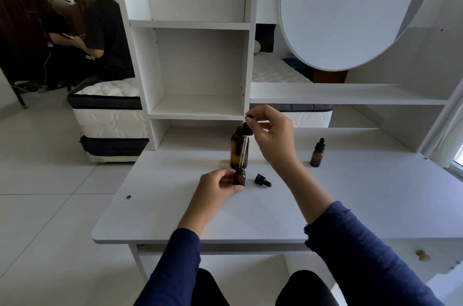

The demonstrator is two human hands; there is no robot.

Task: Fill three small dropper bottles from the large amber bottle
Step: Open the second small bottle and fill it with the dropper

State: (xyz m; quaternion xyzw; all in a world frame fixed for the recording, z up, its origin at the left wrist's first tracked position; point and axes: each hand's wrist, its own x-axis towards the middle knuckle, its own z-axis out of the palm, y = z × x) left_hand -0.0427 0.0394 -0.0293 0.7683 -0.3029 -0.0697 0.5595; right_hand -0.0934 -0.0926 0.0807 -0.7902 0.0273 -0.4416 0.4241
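Soft, even daylight fills the room, brightest at the window (459,153) on the right edge. The white desk (162,210), shelves (198,67) and floor (50,230) bounce it back, so contrast is low and shadows are faint. There is a pale smudge under the left hand (215,185) by the small bottle (239,178), and a darker band below the desk's front lip. The wood wall (25,17) at top left is dim. Wide-angle bending bows the shelf uprights and stretches the mirror (350,10). The centre is sharp, though the glass tube of the dropper (247,130) reads faint against the big bottle (236,153). The faces of 2 people (97,25) at left are blurred.
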